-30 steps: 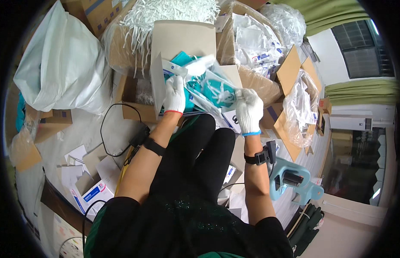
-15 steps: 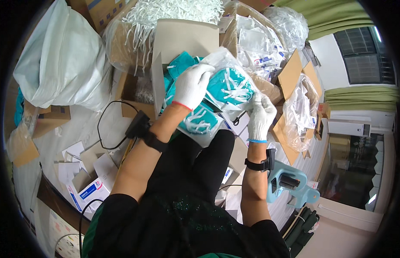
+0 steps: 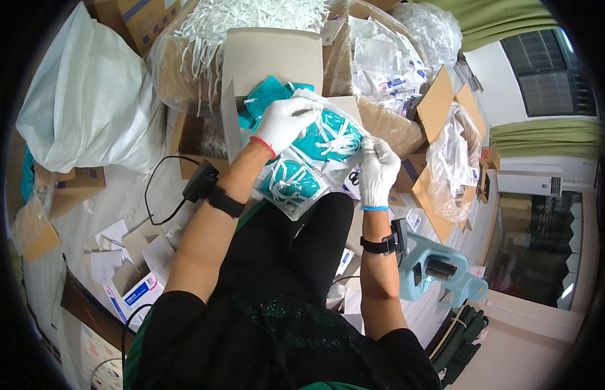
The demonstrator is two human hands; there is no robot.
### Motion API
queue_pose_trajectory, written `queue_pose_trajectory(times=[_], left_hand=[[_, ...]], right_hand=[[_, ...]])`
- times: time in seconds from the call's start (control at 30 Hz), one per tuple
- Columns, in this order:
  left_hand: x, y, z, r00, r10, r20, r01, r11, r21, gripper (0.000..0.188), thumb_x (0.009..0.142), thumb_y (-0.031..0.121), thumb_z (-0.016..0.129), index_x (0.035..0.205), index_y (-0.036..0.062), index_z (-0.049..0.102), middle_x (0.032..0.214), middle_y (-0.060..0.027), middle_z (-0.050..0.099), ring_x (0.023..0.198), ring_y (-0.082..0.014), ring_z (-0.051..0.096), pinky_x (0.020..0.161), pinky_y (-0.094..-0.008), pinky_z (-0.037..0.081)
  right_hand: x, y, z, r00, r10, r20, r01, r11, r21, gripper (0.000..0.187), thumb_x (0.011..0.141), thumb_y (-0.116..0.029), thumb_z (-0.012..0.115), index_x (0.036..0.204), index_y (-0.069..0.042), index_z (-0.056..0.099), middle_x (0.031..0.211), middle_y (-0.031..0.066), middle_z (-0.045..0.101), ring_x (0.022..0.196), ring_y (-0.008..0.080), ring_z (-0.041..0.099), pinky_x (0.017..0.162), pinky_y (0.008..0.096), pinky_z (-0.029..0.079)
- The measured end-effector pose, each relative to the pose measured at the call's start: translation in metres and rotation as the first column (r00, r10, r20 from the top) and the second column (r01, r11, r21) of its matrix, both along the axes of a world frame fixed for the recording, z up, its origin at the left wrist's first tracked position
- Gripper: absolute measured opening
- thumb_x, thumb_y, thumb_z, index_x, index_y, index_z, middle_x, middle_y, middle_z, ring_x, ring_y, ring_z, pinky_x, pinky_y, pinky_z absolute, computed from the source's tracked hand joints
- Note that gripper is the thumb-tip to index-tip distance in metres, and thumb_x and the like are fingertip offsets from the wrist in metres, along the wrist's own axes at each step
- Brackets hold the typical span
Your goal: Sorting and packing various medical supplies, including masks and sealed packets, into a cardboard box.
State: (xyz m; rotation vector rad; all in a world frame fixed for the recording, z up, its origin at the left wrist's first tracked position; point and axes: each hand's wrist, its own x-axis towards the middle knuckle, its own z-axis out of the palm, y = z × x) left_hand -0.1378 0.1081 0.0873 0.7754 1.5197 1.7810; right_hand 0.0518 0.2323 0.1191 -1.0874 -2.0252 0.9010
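A clear plastic bag of teal face masks with white straps [image 3: 333,135] is stretched between my two gloved hands. My left hand [image 3: 286,122] pinches its upper left edge. My right hand [image 3: 379,170] has its fingers closed on the bag's right edge. Just below, near my knees, lies a second clear bag of teal masks [image 3: 291,183]. Behind my left hand, more loose teal masks [image 3: 267,94] fill an open white cardboard box [image 3: 273,55], whose flap stands up.
A carton heaped with white straps [image 3: 250,29] stands at the back. Beside it, a plastic-lined carton [image 3: 388,123] holds white packets. A white sack [image 3: 88,97] bulges at left, above torn small boxes [image 3: 137,273]. A light-blue plastic stool [image 3: 416,260] is by my right forearm.
Both hands have shifted slightly left with the mask bag. Its upper part has sunk from its raised position, and more of the second bag below shows.
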Motion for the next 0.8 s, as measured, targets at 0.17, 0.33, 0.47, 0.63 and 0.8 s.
queue_pose_trajectory(times=[0.17, 0.33, 0.47, 0.63, 0.8], left_hand=[[-0.007, 0.004, -0.021, 0.915, 0.069, -0.398, -0.111, 0.99, -0.083, 0.02, 0.084, 0.016, 0.073, 0.097, 0.0011, 0.072, 0.086, -0.012, 0.072, 0.071, -0.0221, 0.068, 0.069, -0.0322, 0.053], [-0.038, -0.017, -0.017, 0.918, 0.22, -0.33, -0.283, 0.946, -0.158, 0.02, 0.084, 0.013, 0.07, 0.099, 0.0003, 0.071, 0.092, -0.0173, 0.072, 0.087, -0.0283, 0.072, 0.079, -0.0353, 0.054], [-0.048, -0.025, -0.013, 0.638, 0.042, -0.769, -0.571, 0.696, -0.435, 0.024, 0.084, 0.018, 0.07, 0.106, 0.008, 0.072, 0.099, -0.0126, 0.07, 0.09, -0.03, 0.069, 0.08, -0.038, 0.054], [-0.015, -0.003, 0.013, 0.745, 0.149, -0.65, -0.253, 0.965, -0.068, 0.015, 0.084, 0.017, 0.07, 0.097, 0.0094, 0.075, 0.097, -0.0127, 0.07, 0.089, -0.0296, 0.068, 0.078, -0.0372, 0.054], [0.022, 0.029, 0.011, 0.785, 0.109, -0.61, -0.15, 0.989, -0.017, 0.025, 0.088, 0.022, 0.069, 0.105, 0.0035, 0.071, 0.103, -0.016, 0.069, 0.099, -0.0354, 0.065, 0.086, -0.0397, 0.051]], right_hand=[[-0.003, -0.003, 0.0, 0.996, -0.026, 0.087, 0.01, 0.982, 0.189, 0.017, 0.091, -0.014, 0.069, 0.091, 0.003, 0.071, 0.078, 0.0101, 0.07, 0.071, 0.0131, 0.061, 0.07, 0.0298, 0.05], [0.027, 0.036, 0.002, 0.974, -0.216, -0.069, 0.218, 0.976, 0.027, 0.016, 0.095, -0.012, 0.065, 0.091, 0.003, 0.07, 0.077, 0.0041, 0.067, 0.07, 0.0091, 0.057, 0.067, 0.0257, 0.047], [0.047, 0.061, 0.007, 0.877, -0.333, -0.346, 0.265, 0.937, -0.229, 0.019, 0.097, -0.014, 0.063, 0.084, -0.002, 0.067, 0.066, -0.0004, 0.059, 0.056, 0.0065, 0.049, 0.051, 0.0232, 0.039], [0.057, 0.07, -0.003, 0.86, -0.354, -0.368, 0.197, 0.895, -0.401, 0.015, 0.099, -0.014, 0.061, 0.088, -0.005, 0.066, 0.062, -0.002, 0.055, 0.049, 0.0064, 0.044, 0.045, 0.0228, 0.032], [0.042, 0.054, -0.017, 0.824, -0.306, -0.478, 0.016, 0.855, -0.519, 0.011, 0.099, -0.011, 0.06, 0.091, -0.005, 0.064, 0.065, -0.0051, 0.051, 0.051, 0.0047, 0.042, 0.047, 0.0211, 0.032]])
